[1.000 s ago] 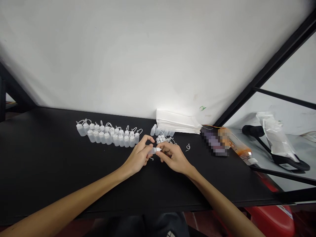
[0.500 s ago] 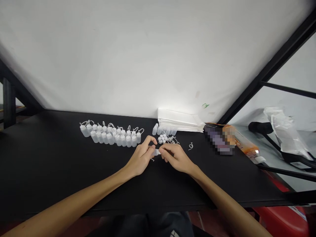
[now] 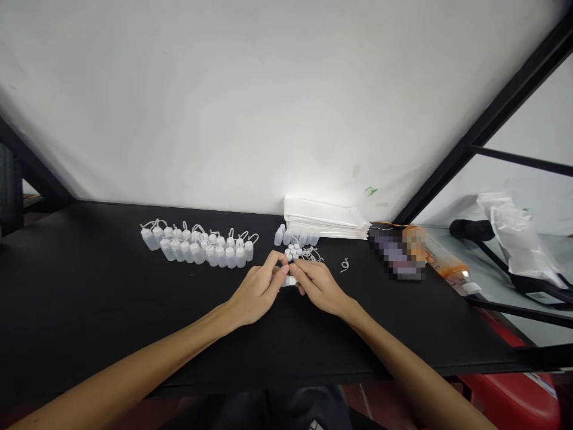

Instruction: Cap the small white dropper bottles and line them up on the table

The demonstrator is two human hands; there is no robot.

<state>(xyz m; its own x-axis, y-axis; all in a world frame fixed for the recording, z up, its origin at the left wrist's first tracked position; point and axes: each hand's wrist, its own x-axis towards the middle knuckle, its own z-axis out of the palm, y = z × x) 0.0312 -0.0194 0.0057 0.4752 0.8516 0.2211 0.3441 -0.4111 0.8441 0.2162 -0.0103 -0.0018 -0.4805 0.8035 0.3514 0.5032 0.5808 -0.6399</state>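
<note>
Between my two hands lies a small white plastic bottle [image 3: 290, 280], tilted on its side and partly covered by fingers. My left hand [image 3: 260, 285] is closed round its left end, thumb and forefinger pinched. My right hand [image 3: 319, 286] grips the white cap end, its fingertips almost touching the left ones. Just beyond the hands sits a cluster of loose white caps [image 3: 293, 251], with thin white loops [image 3: 312, 255] beside it. Behind them stand several uncapped bottles [image 3: 302, 239]. To the left, rows of capped bottles [image 3: 210, 251] with looped strips stand upright on the black table [image 3: 111, 310].
A stack of white sheets or sleeves [image 3: 326, 218] lies against the wall. One loose strip [image 3: 344, 265] rests right of my hands. Further right are a blurred-out purple item [image 3: 396, 254], an orange-labelled bottle [image 3: 441, 263] and a black metal frame [image 3: 487, 113]. A red stool [image 3: 514, 397] stands below.
My hands have drawn together over the bottle. The cap end now shows as a larger white part by my right fingers, and the strip end below my left hand is no longer visible.
</note>
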